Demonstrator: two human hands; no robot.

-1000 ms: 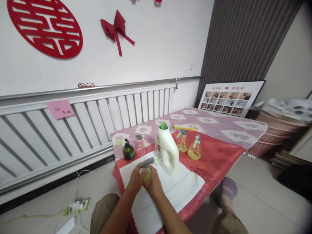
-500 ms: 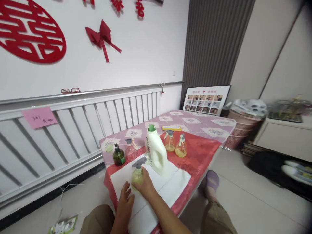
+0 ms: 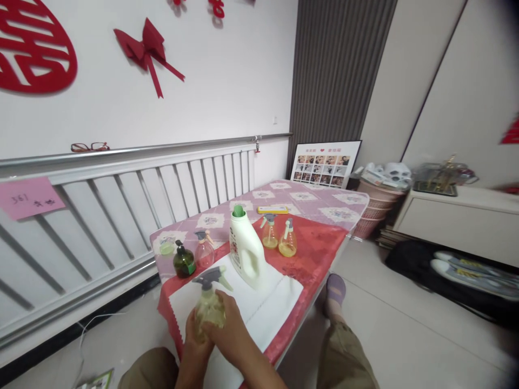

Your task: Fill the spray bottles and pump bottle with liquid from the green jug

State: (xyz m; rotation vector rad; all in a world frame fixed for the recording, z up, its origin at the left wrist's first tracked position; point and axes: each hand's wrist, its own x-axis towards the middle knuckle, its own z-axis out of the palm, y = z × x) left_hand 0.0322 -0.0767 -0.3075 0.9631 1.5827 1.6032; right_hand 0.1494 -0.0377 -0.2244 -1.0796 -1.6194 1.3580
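Note:
A spray bottle (image 3: pixel 209 312) with a grey trigger head and yellowish liquid is held up near my body. My right hand (image 3: pixel 227 329) wraps round its right side, and my left hand (image 3: pixel 195 336) cups its left and lower side. Just beyond it a white detergent jug (image 3: pixel 248 251) stands upright on a white cloth (image 3: pixel 267 308), something green in its mouth. To the left are a dark green pump bottle (image 3: pixel 184 262) and a pinkish clear spray bottle (image 3: pixel 204 252). Two more spray bottles, one (image 3: pixel 270 235) beside the other (image 3: pixel 287 242), hold a little yellow liquid.
The table bears a purple patterned cover (image 3: pixel 304 196) and a red cloth (image 3: pixel 320 237). A yellow box (image 3: pixel 272 209) lies behind the bottles, a green cap (image 3: pixel 166 248) at left. A radiator (image 3: pixel 133 202) runs along the wall; a pink basket (image 3: pixel 375 202) stands right.
My left hand has closed onto the spray bottle, which my right hand was holding alone. The bottle has come nearer to me, and the view has turned to the right.

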